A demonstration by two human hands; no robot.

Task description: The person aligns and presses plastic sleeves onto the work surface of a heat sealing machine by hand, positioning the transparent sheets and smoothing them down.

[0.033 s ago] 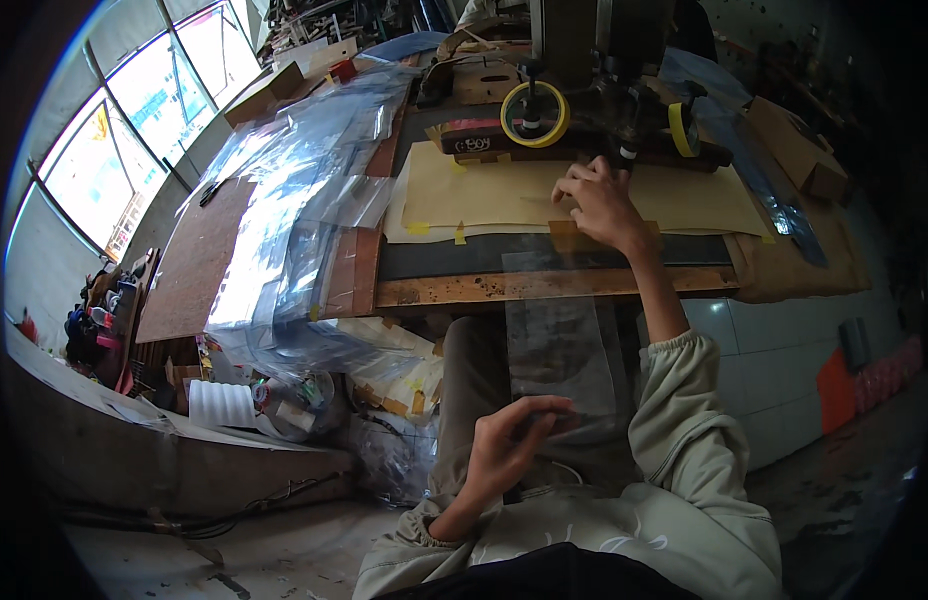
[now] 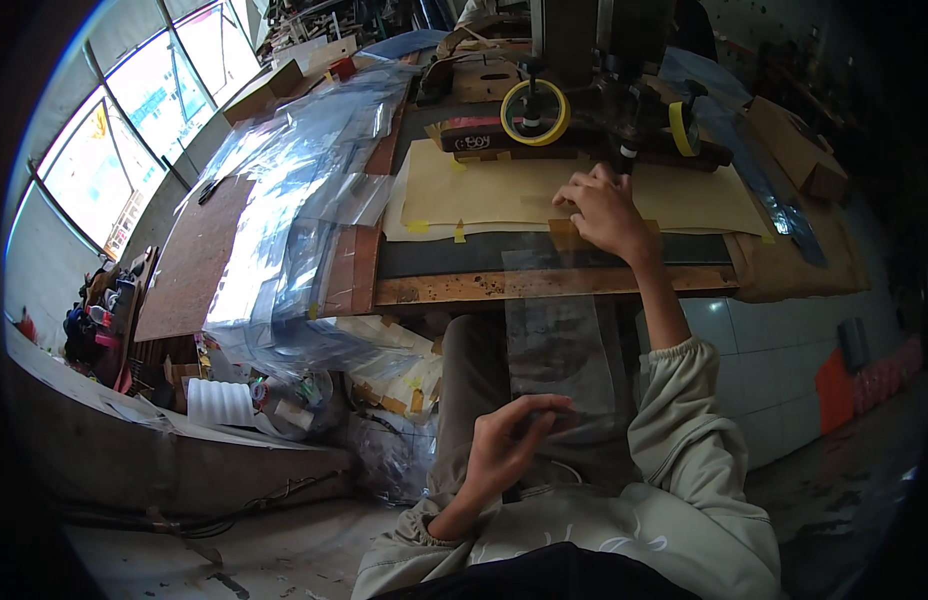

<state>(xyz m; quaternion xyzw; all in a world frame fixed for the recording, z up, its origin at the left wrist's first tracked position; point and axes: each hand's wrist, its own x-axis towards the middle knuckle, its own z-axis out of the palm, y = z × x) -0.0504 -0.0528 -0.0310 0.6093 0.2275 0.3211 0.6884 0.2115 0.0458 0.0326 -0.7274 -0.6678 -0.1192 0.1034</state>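
Nothing has shifted that I can make out against the earlier frame: both hands, the sheet and the bench clutter sit where they did. My right hand [image 2: 606,212] is stretched out over the workbench [image 2: 544,285], arm nearly straight, palm down, fingers curled and pressing the far end of a clear plastic sheet [image 2: 559,345] onto the tan paper sheets [image 2: 504,190] just in front of the machine head [image 2: 594,60]. That transparent sheet runs from under those fingers, over the bench's wooden front edge, and hangs down across my lap. My left hand [image 2: 509,440] is low, near my lap, wrist bent, with thumb and fingertips pinched together on the sheet's lower end, so it is closed on the film rather than spread. A yellow tape roll [image 2: 535,111] hangs on the machine just beyond the right hand, a second yellow roll [image 2: 681,128] to its right. A heap of clear plastic bags [image 2: 304,200] lies on the bench's left side, well apart from both hands.
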